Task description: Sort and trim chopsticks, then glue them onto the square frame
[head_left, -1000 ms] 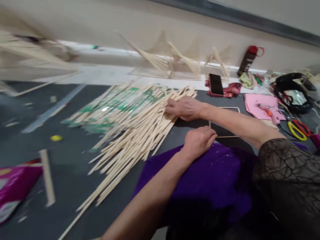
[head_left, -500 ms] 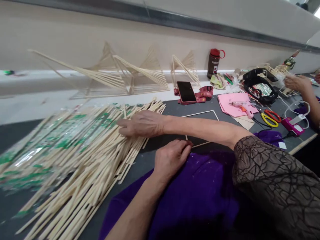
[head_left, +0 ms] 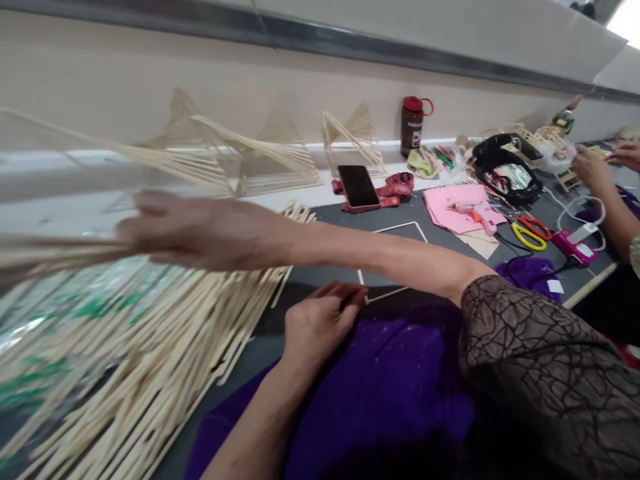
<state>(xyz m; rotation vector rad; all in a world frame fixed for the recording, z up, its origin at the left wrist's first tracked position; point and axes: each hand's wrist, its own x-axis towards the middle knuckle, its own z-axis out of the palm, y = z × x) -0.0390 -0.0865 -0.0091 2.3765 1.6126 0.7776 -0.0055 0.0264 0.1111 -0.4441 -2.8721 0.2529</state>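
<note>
Jutting from right hand (head_left: 200, 230) — blurred sticks (head_left: 75, 252); touching left hand (head_left: 320, 325) — square frame (head_left: 395, 227).

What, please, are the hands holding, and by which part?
The right hand holds blurred sticks, apparently near one end; the left hand is at a corner of the stick frame, grip unclear.

Lettering on bottle (head_left: 411, 130) and lanyard (head_left: 399, 189) too small to read

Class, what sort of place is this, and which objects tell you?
Probably a craft workroom: loose wooden sticks lie in a heap, a glue gun rests on pink sheets, and scissors lie nearby.
</note>
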